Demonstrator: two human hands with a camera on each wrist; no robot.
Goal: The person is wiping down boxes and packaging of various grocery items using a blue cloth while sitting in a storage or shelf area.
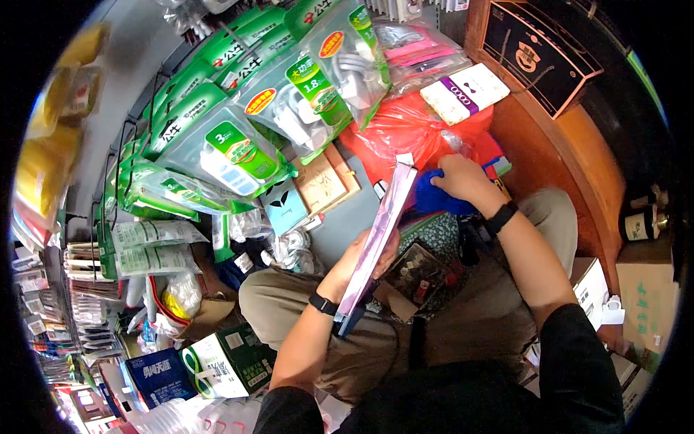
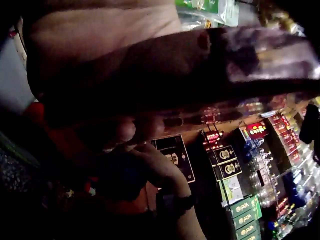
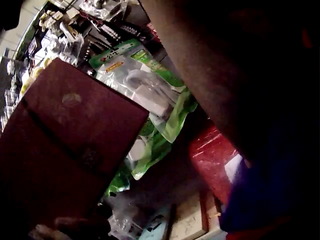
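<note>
My left hand (image 1: 365, 260) grips a flat, thin box or case (image 1: 384, 220), held on edge above my lap. Its narrow side looks pale purple in the head view. The right wrist view shows its broad dark red face (image 3: 80, 120), with left fingertips (image 3: 52, 230) at the bottom edge. My right hand (image 1: 470, 181) holds a bunched blue cloth (image 1: 436, 197) to the right of the case, beside the red plastic bag (image 1: 397, 130). In the left wrist view, the dark cloth (image 2: 120, 175) hangs under the right hand (image 2: 162, 165).
Green-topped packs of power strips (image 1: 238, 148) hang at the front left. A white box with a purple band (image 1: 465, 94) lies on the red bag. An open box of small items (image 1: 419, 278) sits by my lap. A black gift box (image 1: 538, 54) stands back right, cartons (image 1: 647, 296) at right.
</note>
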